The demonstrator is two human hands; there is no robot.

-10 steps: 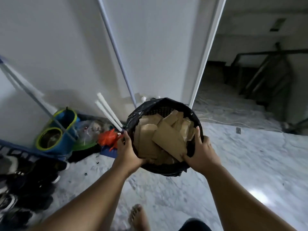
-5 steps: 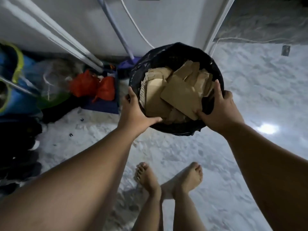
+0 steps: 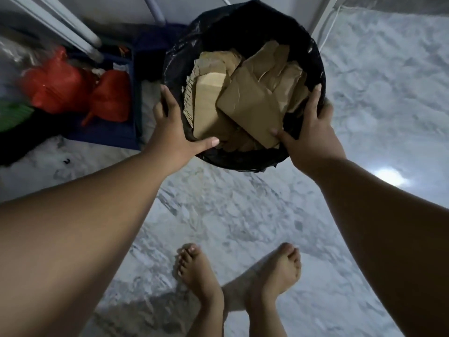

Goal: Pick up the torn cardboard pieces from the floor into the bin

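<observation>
A round bin [image 3: 243, 23] lined with a black plastic bag sits between my hands, filled with several torn brown cardboard pieces [image 3: 245, 100]. My left hand [image 3: 172, 127] grips the bin's left rim, thumb lying over the near edge. On the right rim my right hand [image 3: 313, 132] holds the bin, its thumb touching a cardboard piece inside. The bin's base is hidden, so I cannot tell whether it rests on the floor.
Grey marble floor [image 3: 243, 210] lies below, with my bare feet [image 3: 238, 271] on it. Red plastic bags [image 3: 73, 88], a blue mat [image 3: 116, 135] and white poles [image 3: 65, 23] crowd the left by the wall. A white door frame [image 3: 325, 18] stands behind the bin.
The bin has gone lower and closer to the wall, still held by both hands. My view has tilted down, bringing my feet into sight.
</observation>
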